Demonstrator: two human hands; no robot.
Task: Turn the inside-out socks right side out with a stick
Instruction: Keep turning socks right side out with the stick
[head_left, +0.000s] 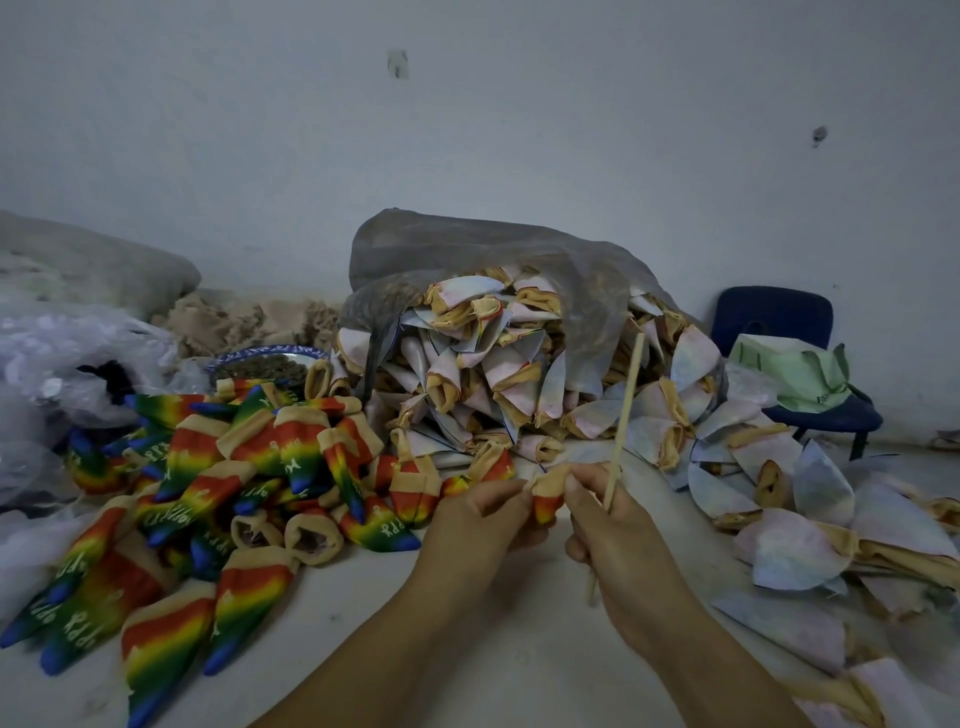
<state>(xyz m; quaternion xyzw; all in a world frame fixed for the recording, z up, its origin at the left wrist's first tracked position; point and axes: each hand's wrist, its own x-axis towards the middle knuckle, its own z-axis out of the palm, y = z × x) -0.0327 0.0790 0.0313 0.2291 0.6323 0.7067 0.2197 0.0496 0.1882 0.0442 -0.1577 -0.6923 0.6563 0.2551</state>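
Note:
My left hand (480, 519) and my right hand (608, 525) both pinch the tan cuff of a small rainbow sock (548, 496) held between them above the white table (467, 649). A thin wooden stick (626, 410) runs through my right hand, pointing up and away, with its lower end showing below the palm. To the left lies a pile of rainbow socks (218, 493), right side out. Behind and to the right a heap of pale inside-out socks (519, 374) spills from a clear plastic bag (467, 249).
More pale socks (810, 551) are scattered at the right. A blue chair (779, 322) with green fabric (800, 374) stands by the wall. A crumpled plastic bag (62, 364) and a blue-rimmed bowl (265, 364) sit at the left rear.

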